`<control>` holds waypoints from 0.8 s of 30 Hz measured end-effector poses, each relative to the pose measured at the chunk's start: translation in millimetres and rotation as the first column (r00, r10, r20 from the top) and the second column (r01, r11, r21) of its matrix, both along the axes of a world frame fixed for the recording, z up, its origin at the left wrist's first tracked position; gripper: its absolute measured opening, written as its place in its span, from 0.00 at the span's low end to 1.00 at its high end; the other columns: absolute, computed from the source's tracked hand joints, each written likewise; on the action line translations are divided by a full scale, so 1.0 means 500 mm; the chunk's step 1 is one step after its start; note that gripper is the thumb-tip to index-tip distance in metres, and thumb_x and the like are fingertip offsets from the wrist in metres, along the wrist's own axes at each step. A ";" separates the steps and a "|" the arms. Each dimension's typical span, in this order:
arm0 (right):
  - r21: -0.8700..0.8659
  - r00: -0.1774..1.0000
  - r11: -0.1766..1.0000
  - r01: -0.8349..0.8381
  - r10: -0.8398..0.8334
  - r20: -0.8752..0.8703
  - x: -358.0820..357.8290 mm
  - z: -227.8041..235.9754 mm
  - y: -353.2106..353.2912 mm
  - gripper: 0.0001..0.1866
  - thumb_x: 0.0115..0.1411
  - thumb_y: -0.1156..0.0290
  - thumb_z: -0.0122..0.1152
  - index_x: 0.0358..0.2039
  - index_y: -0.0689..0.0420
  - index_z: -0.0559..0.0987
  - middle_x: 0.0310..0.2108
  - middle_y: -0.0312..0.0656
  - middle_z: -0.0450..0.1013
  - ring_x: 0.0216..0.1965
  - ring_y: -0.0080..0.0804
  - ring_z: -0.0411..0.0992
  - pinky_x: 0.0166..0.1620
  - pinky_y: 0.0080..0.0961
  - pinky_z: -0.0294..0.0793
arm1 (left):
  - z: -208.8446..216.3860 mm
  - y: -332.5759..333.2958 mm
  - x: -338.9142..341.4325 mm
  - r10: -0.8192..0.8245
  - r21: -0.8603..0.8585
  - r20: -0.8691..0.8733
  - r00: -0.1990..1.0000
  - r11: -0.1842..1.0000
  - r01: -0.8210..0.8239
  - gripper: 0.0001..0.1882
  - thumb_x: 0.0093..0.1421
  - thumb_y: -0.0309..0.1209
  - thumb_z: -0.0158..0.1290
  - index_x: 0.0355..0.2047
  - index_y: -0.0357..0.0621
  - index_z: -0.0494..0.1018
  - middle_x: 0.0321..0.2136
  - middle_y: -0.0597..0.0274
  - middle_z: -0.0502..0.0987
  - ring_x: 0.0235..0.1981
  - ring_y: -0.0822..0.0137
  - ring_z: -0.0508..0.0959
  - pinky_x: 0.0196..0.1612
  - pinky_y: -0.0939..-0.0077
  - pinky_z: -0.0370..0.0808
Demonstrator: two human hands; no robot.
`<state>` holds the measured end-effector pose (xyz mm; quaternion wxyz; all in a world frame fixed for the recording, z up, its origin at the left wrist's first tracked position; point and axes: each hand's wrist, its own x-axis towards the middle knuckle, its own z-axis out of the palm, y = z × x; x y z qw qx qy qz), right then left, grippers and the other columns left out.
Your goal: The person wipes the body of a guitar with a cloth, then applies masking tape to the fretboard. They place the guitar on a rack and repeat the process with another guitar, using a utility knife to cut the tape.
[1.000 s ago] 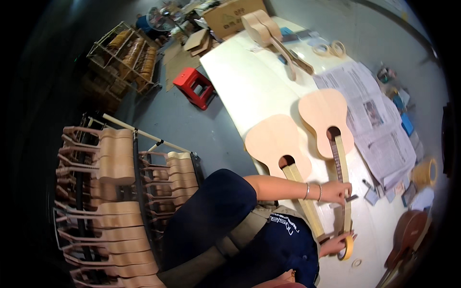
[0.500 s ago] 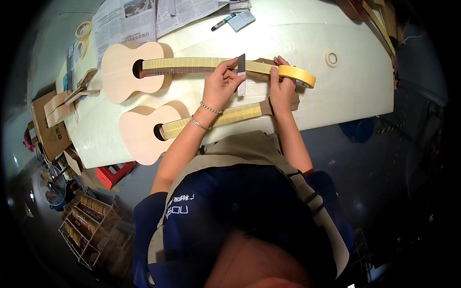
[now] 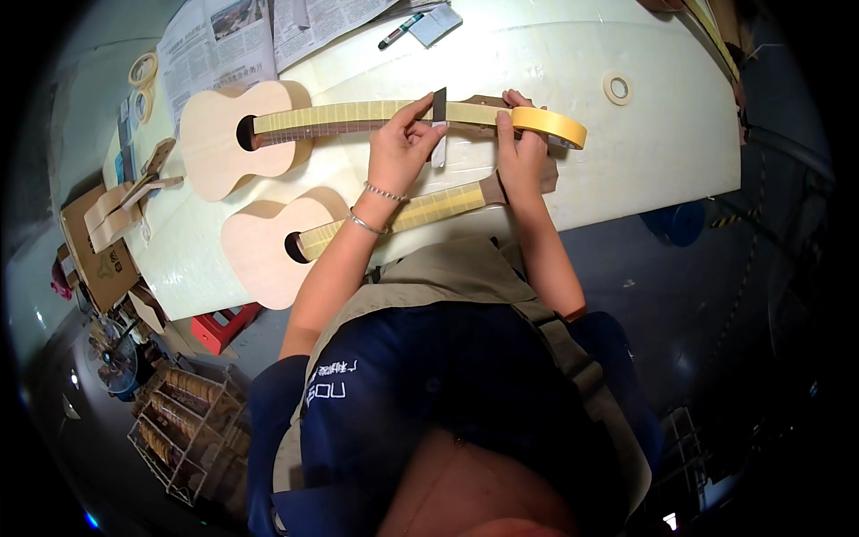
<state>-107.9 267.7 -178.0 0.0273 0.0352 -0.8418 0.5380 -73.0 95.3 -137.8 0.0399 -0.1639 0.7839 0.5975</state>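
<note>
Head view: we look down on a pale, glossy desk (image 3: 644, 161) carrying two instruments, with our forearms reaching in from the lower edge.
Left hand: our left hand (image 3: 403, 154), with two bracelets at its wrist, has its fingers closed on a flat blade, dark at the top and pale below (image 3: 439, 107).
Blade: we hold it crosswise at the far instrument's neck; we cannot tell whether its edge touches the tape.
Right hand: our right hand (image 3: 524, 161) grips a bright yellow tape roll (image 3: 548, 123) near the far instrument's head, thumb by the strip.
Tape: we see a pale yellow strip (image 3: 335, 114) running along the neck from the sound hole toward the roll, brown fretboard showing along its near side.
Far instrument: we have this unpainted, pale wooden, guitar-shaped body (image 3: 210, 166) lying face up.
Near instrument: we find a second pale wooden guitar-shaped body (image 3: 264, 268) nearer us, its neck covered in yellowish tape, partly behind our left forearm.
Around: we see printed newspaper sheets (image 3: 215, 67) beyond, a small cream tape ring (image 3: 607, 88) at the right, and a red plastic stool (image 3: 212, 333) below the desk.
</note>
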 end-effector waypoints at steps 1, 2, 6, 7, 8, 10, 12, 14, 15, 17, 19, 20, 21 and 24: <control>-0.001 1.000 1.000 0.007 -0.007 0.001 0.000 -0.002 -0.001 0.18 0.62 0.63 0.49 0.49 0.58 0.71 0.48 0.43 0.71 0.54 0.42 0.65 0.64 0.41 0.42 | 0.000 0.001 0.000 0.002 -0.018 -0.003 1.000 1.000 -0.002 0.24 0.54 0.23 0.58 0.52 0.35 0.68 0.19 0.68 0.74 0.18 0.84 0.66 0.20 0.89 0.65; -0.001 1.000 1.000 0.013 -0.013 0.001 0.001 -0.004 -0.001 0.18 0.62 0.63 0.49 0.49 0.58 0.71 0.48 0.42 0.71 0.54 0.41 0.65 0.65 0.41 0.42 | 0.004 0.004 0.000 0.011 -0.042 -0.001 1.000 0.999 -0.011 0.23 0.53 0.24 0.59 0.51 0.36 0.69 0.19 0.66 0.75 0.18 0.83 0.67 0.22 0.87 0.67; 0.170 0.913 0.967 -0.189 0.237 -0.333 0.037 0.059 -0.026 0.20 0.61 0.64 0.50 0.52 0.58 0.68 0.48 0.39 0.72 0.55 0.37 0.64 0.65 0.42 0.41 | -0.005 0.009 0.004 0.044 -0.059 -0.013 0.999 0.997 -0.044 0.22 0.52 0.27 0.59 0.49 0.41 0.72 0.19 0.62 0.77 0.17 0.80 0.71 0.24 0.84 0.70; 0.072 0.835 0.900 -0.431 0.427 -0.347 0.056 0.125 -0.040 0.19 0.60 0.67 0.51 0.51 0.56 0.67 0.47 0.35 0.72 0.55 0.34 0.65 0.65 0.44 0.40 | -0.014 0.007 0.004 0.049 -0.045 -0.023 0.999 0.998 -0.051 0.22 0.52 0.27 0.58 0.49 0.41 0.72 0.19 0.61 0.77 0.17 0.79 0.71 0.24 0.83 0.70; 0.144 0.736 0.881 -0.451 0.458 -0.498 0.077 0.130 -0.047 0.17 0.59 0.70 0.52 0.49 0.55 0.67 0.46 0.36 0.73 0.55 0.35 0.66 0.65 0.45 0.39 | -0.007 0.007 0.005 0.053 -0.074 -0.003 0.999 0.996 -0.053 0.22 0.52 0.28 0.59 0.49 0.42 0.72 0.19 0.61 0.77 0.17 0.77 0.72 0.24 0.82 0.71; 0.046 0.710 0.907 -0.419 0.359 -0.606 0.090 0.129 -0.063 0.15 0.57 0.75 0.53 0.45 0.54 0.66 0.45 0.37 0.73 0.54 0.37 0.67 0.66 0.45 0.38 | 0.016 0.009 0.000 0.062 -0.128 0.032 0.998 0.990 -0.058 0.22 0.51 0.30 0.60 0.48 0.44 0.73 0.21 0.61 0.78 0.18 0.74 0.74 0.25 0.80 0.72; -0.287 0.871 0.915 -0.284 0.121 -0.476 0.073 0.120 -0.081 0.15 0.55 0.80 0.53 0.42 0.54 0.66 0.44 0.40 0.73 0.53 0.39 0.68 0.66 0.43 0.39 | 0.021 -0.016 0.015 -0.241 -0.460 -0.137 0.961 0.874 0.154 0.24 0.50 0.34 0.62 0.47 0.44 0.73 0.22 0.63 0.78 0.21 0.70 0.76 0.26 0.78 0.73; -0.612 0.994 0.787 -0.070 -0.001 -0.114 0.057 0.111 -0.076 0.21 0.52 0.87 0.53 0.45 0.56 0.62 0.46 0.47 0.70 0.55 0.38 0.66 0.63 0.37 0.52 | 0.036 -0.055 0.029 -0.544 -0.660 -0.110 0.832 0.666 0.348 0.27 0.49 0.33 0.62 0.51 0.47 0.70 0.29 0.63 0.79 0.24 0.68 0.77 0.29 0.79 0.74; -0.729 0.997 0.682 0.058 -0.004 0.076 0.049 0.115 -0.070 0.23 0.52 0.88 0.53 0.46 0.57 0.61 0.47 0.49 0.69 0.55 0.37 0.65 0.61 0.34 0.57 | 0.042 -0.064 0.038 -0.499 -0.617 -0.135 0.856 0.718 0.321 0.28 0.49 0.33 0.62 0.51 0.47 0.70 0.31 0.63 0.79 0.26 0.69 0.77 0.31 0.80 0.74; -0.829 0.995 0.557 0.056 0.040 0.094 0.044 0.116 -0.070 0.24 0.51 0.89 0.53 0.46 0.57 0.61 0.50 0.53 0.66 0.57 0.38 0.63 0.59 0.30 0.61 | 0.052 -0.074 0.057 -0.401 -0.523 -0.176 0.899 0.812 0.259 0.29 0.48 0.33 0.63 0.52 0.48 0.69 0.34 0.64 0.79 0.31 0.70 0.77 0.34 0.81 0.74; -0.843 0.993 0.536 0.042 0.071 0.094 0.054 0.118 -0.072 0.24 0.50 0.90 0.53 0.46 0.56 0.60 0.51 0.54 0.66 0.57 0.39 0.62 0.59 0.31 0.61 | 0.066 -0.046 0.054 -0.161 -0.040 -0.125 0.979 0.987 0.157 0.29 0.47 0.35 0.65 0.48 0.40 0.70 0.36 0.61 0.77 0.34 0.72 0.76 0.35 0.82 0.73; -0.845 0.993 0.533 0.025 0.088 0.084 0.063 0.121 -0.077 0.25 0.50 0.90 0.52 0.47 0.56 0.61 0.52 0.53 0.65 0.58 0.39 0.61 0.60 0.32 0.59 | 0.077 -0.027 0.052 -0.052 0.205 -0.053 0.997 0.977 0.061 0.26 0.49 0.32 0.64 0.48 0.38 0.70 0.37 0.61 0.76 0.34 0.73 0.76 0.37 0.82 0.74; -0.848 0.991 0.530 0.007 0.107 0.075 0.072 0.125 -0.084 0.25 0.50 0.90 0.52 0.47 0.56 0.61 0.53 0.53 0.65 0.59 0.40 0.60 0.61 0.32 0.58 | 0.080 -0.011 0.052 0.039 0.430 0.041 0.998 0.901 -0.053 0.24 0.51 0.30 0.62 0.47 0.37 0.70 0.38 0.61 0.76 0.35 0.73 0.75 0.39 0.83 0.74; -0.960 0.934 0.198 0.200 0.257 0.247 0.083 0.150 -0.092 0.26 0.51 0.90 0.50 0.49 0.55 0.63 0.54 0.48 0.64 0.62 0.39 0.57 0.64 0.37 0.53 | 0.044 0.000 0.062 0.152 0.644 0.125 0.980 0.739 -0.197 0.10 0.54 0.25 0.59 0.36 0.36 0.73 0.31 0.63 0.76 0.31 0.75 0.75 0.37 0.83 0.74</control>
